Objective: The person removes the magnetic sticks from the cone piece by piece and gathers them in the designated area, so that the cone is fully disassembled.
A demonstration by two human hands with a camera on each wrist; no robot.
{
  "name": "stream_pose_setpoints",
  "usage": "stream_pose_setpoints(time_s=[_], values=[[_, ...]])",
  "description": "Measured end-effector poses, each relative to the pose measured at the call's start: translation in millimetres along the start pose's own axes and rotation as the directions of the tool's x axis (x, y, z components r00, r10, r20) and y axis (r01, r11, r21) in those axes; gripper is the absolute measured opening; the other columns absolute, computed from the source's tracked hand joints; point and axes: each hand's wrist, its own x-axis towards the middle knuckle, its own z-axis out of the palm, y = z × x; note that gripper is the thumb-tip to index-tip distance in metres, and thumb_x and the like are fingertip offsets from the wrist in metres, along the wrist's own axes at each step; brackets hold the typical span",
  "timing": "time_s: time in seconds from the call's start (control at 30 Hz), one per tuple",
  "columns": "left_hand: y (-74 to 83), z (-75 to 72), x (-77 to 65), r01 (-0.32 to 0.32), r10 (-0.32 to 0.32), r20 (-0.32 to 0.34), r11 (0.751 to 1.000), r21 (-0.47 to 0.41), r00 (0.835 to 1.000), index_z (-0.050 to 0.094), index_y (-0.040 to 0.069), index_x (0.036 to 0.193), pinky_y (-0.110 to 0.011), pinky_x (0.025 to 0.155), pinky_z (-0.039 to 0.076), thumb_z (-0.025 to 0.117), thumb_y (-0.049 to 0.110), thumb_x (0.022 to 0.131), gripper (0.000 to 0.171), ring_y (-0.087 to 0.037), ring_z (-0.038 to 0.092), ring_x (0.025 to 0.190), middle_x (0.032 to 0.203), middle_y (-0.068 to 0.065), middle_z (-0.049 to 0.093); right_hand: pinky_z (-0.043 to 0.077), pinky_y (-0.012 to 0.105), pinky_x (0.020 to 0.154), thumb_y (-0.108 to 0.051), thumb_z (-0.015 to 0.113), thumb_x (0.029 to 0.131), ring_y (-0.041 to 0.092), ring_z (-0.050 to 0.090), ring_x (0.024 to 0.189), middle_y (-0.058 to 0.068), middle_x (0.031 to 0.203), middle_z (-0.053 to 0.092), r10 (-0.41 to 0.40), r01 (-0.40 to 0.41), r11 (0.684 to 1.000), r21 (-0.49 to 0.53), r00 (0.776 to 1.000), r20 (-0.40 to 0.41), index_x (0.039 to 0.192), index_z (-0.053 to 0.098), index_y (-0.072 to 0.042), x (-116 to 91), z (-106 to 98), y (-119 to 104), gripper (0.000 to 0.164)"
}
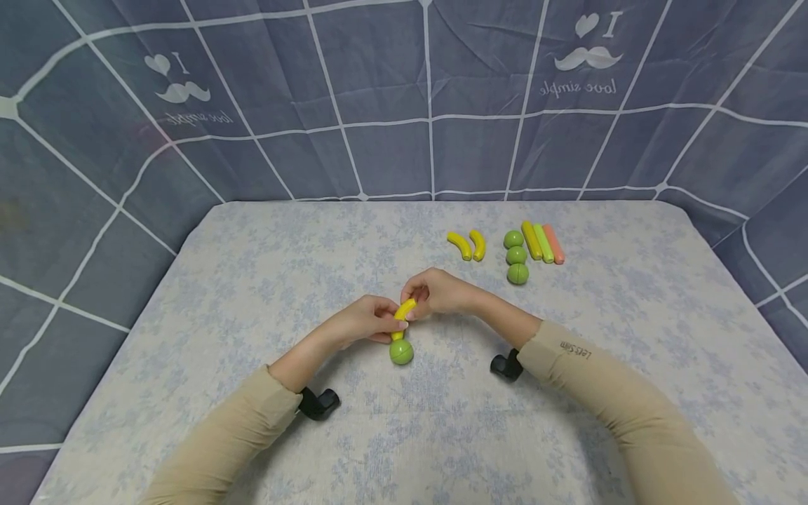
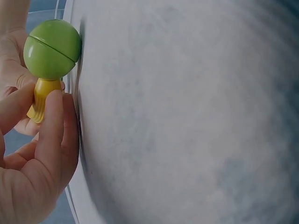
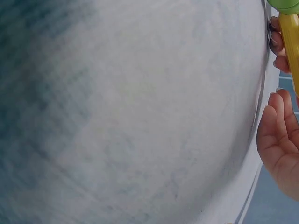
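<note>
A curved yellow toy banana [image 1: 406, 308] is held between both hands over the middle of the table. My left hand [image 1: 362, 322] pinches its lower part between thumb and fingers. At the upper end, the thumb and fingers of my right hand [image 1: 440, 291] grip the tip. A green ball [image 1: 400, 352] with a groove around it sits against the banana's near end. In the left wrist view, the ball [image 2: 51, 49] meets the ridged yellow end [image 2: 44, 93] directly. The right wrist view catches only part of the banana [image 3: 290, 44] at its edge.
Two more yellow toy bananas [image 1: 468, 246] lie farther back on the patterned tablecloth [image 1: 303, 266]. To their right stand several green balls [image 1: 516, 255] in a row, beside yellow, lime and coral sticks [image 1: 542, 243]. A blue-grey curtain [image 1: 379, 98] hangs behind the table.
</note>
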Motion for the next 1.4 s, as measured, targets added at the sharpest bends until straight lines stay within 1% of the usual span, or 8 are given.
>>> stream_pose_setpoints(time_s=[0.13,0.3,0.47,0.63,0.8,1.0,1.17,1.4], values=[[1.0,1.1,1.7,0.000,0.000,-0.004,1.000,-0.023,1.000,0.058,-0.008,0.109,-0.030,0.076,0.053,0.061,0.008,0.090,0.025,-0.014,0.061,0.079,0.088,-0.008,0.060,0.045,0.023,0.062,0.000,0.074,0.076,0.014,0.052,0.072,0.003,0.082,0.061,0.002,-0.002,1.000,0.030,1.000,0.001,0.092,0.066,-0.002,0,-2,1,0.018],[2.1,2.4,4.6,-0.015,0.015,-0.011,0.999,-0.046,1.000,0.058,-0.008,0.109,-0.030,0.077,0.053,0.060,0.007,0.090,0.024,-0.014,0.061,0.081,0.089,-0.007,0.060,0.045,0.023,0.062,0.000,0.073,0.078,0.017,0.053,0.074,0.005,0.086,0.060,0.034,-0.033,0.998,0.057,0.999,-0.009,0.096,0.066,-0.002,-1,-4,1,0.020],[3.4,3.5,6.7,-0.026,0.023,-0.039,0.998,-0.066,0.999,0.057,-0.009,0.111,-0.030,0.077,0.053,0.060,0.006,0.091,0.026,-0.014,0.061,0.080,0.088,-0.007,0.060,0.046,0.025,0.063,0.001,0.072,0.079,0.018,0.054,0.078,0.006,0.088,0.059,0.054,-0.051,0.994,0.097,0.998,-0.026,0.099,0.065,-0.002,-2,-6,1,0.021],[5.3,3.7,8.6,-0.041,0.036,-0.064,0.996,-0.079,0.997,0.054,-0.009,0.116,-0.031,0.078,0.053,0.060,0.007,0.091,0.031,-0.015,0.062,0.082,0.091,-0.008,0.060,0.048,0.029,0.065,0.001,0.071,0.079,0.018,0.054,0.077,0.006,0.088,0.059,0.062,-0.054,0.987,0.152,0.997,-0.048,0.101,0.064,-0.002,-3,-8,2,0.024],[9.1,4.3,9.2,-0.046,0.039,-0.087,0.996,-0.075,0.995,0.055,-0.008,0.116,-0.030,0.077,0.053,0.062,0.009,0.090,0.032,-0.014,0.062,0.080,0.089,-0.008,0.060,0.050,0.034,0.070,-0.001,0.070,0.081,0.019,0.054,0.083,0.006,0.090,0.059,0.048,-0.035,0.982,0.185,0.997,-0.063,0.108,0.062,0.000,-7,-11,2,0.028],[12.3,4.2,9.8,-0.053,0.044,-0.123,0.996,-0.069,0.991,0.056,-0.007,0.113,-0.028,0.075,0.053,0.063,0.010,0.088,0.031,-0.014,0.059,0.076,0.086,-0.007,0.059,0.052,0.044,0.075,-0.002,0.066,0.085,0.027,0.059,0.087,0.013,0.099,0.057,0.052,-0.035,0.964,0.264,0.997,-0.056,0.120,0.055,0.004,-13,-14,0,0.037],[14.6,3.7,11.0,-0.048,0.030,-0.163,0.993,-0.109,0.986,0.055,-0.006,0.114,-0.027,0.075,0.053,0.064,0.010,0.088,0.031,-0.014,0.060,0.076,0.088,-0.009,0.058,0.052,0.045,0.075,-0.005,0.065,0.086,0.036,0.059,0.088,0.014,0.102,0.056,0.109,-0.076,0.944,0.321,0.990,-0.086,0.120,0.054,0.000,-16,-16,2,0.037],[16.4,3.6,13.8,-0.056,0.014,-0.217,0.980,-0.192,0.976,0.053,-0.007,0.118,-0.026,0.076,0.053,0.063,0.007,0.089,0.034,-0.013,0.060,0.075,0.090,-0.010,0.057,0.052,0.042,0.077,-0.008,0.064,0.088,0.034,0.057,0.090,0.014,0.103,0.054,0.158,-0.115,0.924,0.365,0.983,-0.089,0.123,0.052,0.004,-21,-13,6,0.039]])
